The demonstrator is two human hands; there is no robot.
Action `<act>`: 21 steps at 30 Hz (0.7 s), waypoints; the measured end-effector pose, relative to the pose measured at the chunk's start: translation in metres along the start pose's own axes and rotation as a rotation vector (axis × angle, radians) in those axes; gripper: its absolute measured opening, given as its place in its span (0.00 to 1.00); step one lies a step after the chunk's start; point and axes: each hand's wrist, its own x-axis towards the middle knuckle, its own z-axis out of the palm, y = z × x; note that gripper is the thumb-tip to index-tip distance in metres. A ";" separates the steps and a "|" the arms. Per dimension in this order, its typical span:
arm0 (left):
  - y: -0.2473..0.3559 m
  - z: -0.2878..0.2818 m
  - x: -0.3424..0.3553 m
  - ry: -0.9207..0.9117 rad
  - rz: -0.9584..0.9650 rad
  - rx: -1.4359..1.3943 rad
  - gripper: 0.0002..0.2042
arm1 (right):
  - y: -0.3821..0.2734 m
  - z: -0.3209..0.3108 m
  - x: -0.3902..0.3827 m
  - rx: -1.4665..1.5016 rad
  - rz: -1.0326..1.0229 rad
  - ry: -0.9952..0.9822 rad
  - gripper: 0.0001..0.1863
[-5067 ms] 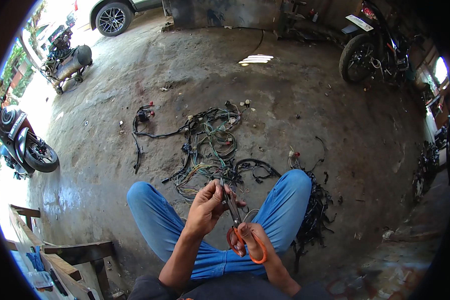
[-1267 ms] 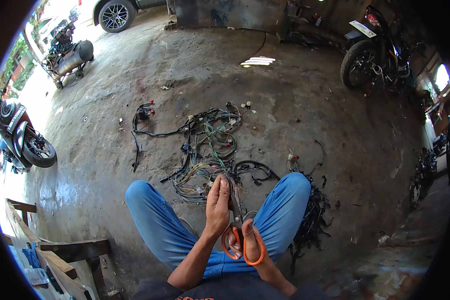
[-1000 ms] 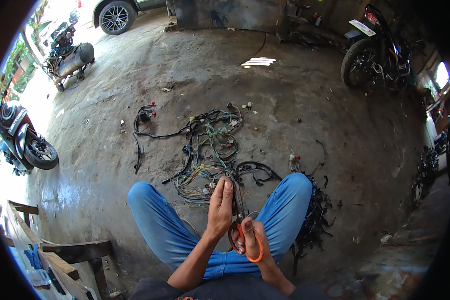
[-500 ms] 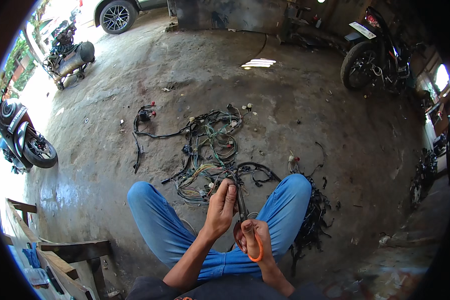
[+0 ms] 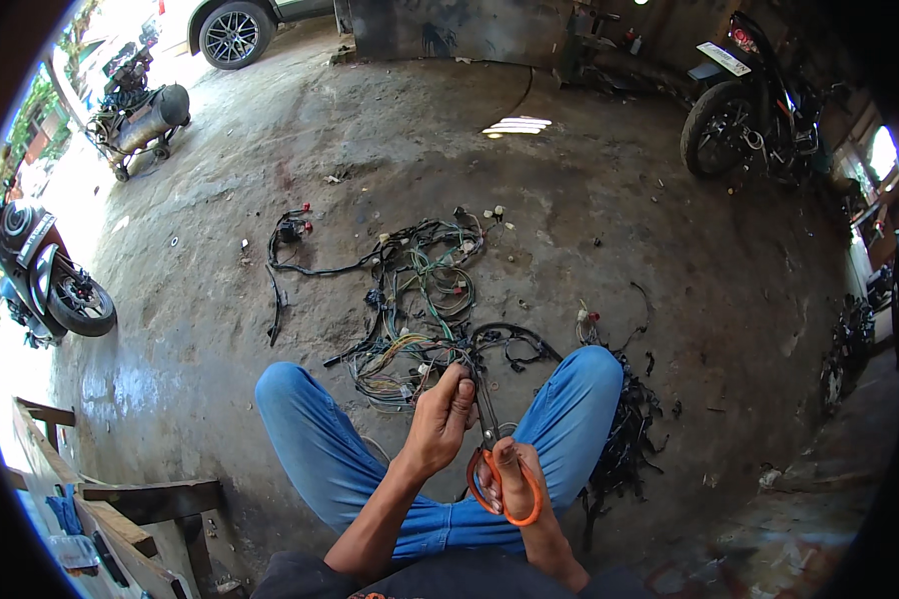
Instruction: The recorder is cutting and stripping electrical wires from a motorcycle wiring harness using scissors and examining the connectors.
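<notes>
My right hand (image 5: pixel 515 477) is closed around the orange handles of a pair of scissors (image 5: pixel 487 419), between my knees. The dark blades point away from me, slightly parted, just right of my left hand (image 5: pixel 440 417). My left hand is pinched on the near end of a wiring harness (image 5: pixel 410 344); its fingertips hide the exact part held. The harness lies on the floor ahead, a tangle of green, yellow and black wires with pale connectors. A black taped branch (image 5: pixel 315 270) runs off to its left.
A heap of black scraps (image 5: pixel 624 429) lies beside my right knee. A wooden bench frame (image 5: pixel 150 499) stands at the lower left. Motorbikes (image 5: pixel 65 285) stand left and far right, an air compressor (image 5: pixel 145 125) far left. A car wheel (image 5: pixel 235 35) shows at the back.
The scissors' orange handles have spread apart in my right hand and the blades have parted. My left hand has hardly moved.
</notes>
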 end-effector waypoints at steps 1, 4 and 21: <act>0.000 -0.002 0.000 0.000 0.000 0.000 0.12 | 0.000 -0.002 -0.001 0.000 0.000 0.000 0.36; -0.002 -0.006 0.000 -0.015 0.086 0.070 0.13 | 0.000 -0.007 -0.003 0.033 0.050 -0.024 0.37; -0.008 -0.007 0.015 -0.127 -0.093 -0.440 0.14 | 0.018 -0.009 0.001 -0.076 0.022 -0.013 0.34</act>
